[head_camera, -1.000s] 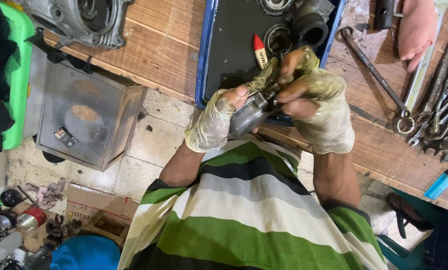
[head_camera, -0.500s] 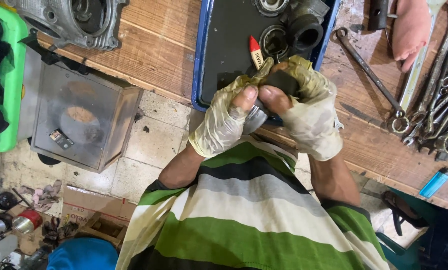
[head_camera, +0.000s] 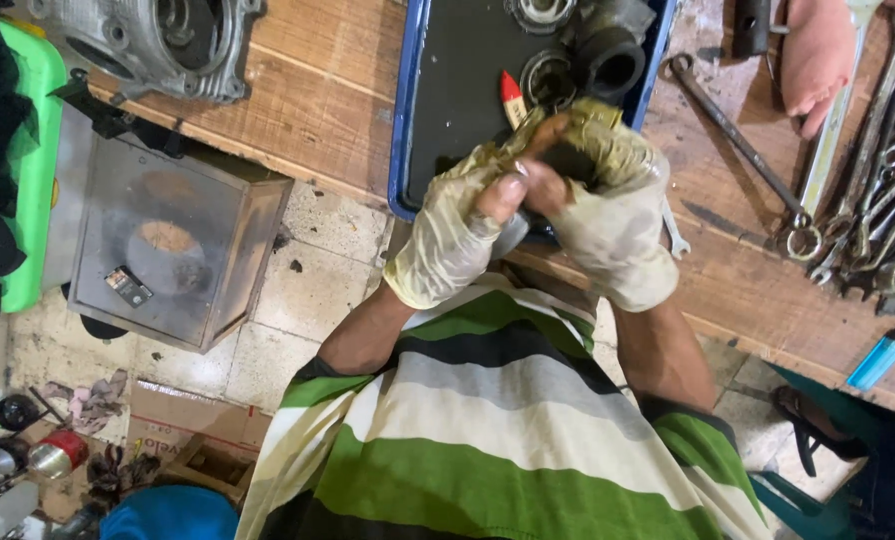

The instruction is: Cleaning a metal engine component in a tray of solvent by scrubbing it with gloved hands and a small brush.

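Observation:
Both my hands wear dirty pale fingerless gloves and meet over the near edge of a blue tray (head_camera: 399, 150) on a wooden bench. My left hand (head_camera: 457, 235) and my right hand (head_camera: 607, 215) are clasped together around a small dark metal part (head_camera: 567, 160), which is mostly hidden between the fingers. A grey bit of it shows under the left thumb. A red-and-white tipped tool (head_camera: 511, 98) lies in the tray just beyond my fingers.
The tray holds round bearings and black cylindrical parts (head_camera: 607, 55). Several wrenches (head_camera: 867, 200) lie on the bench at the right, with a blue lighter (head_camera: 882, 357) near its edge. An engine casing (head_camera: 157, 40) sits far left; a metal box (head_camera: 167, 250) stands on the floor.
My hands have closed more tightly around the part and shifted slightly toward the tray; the grey metal piece that showed between them is now mostly covered.

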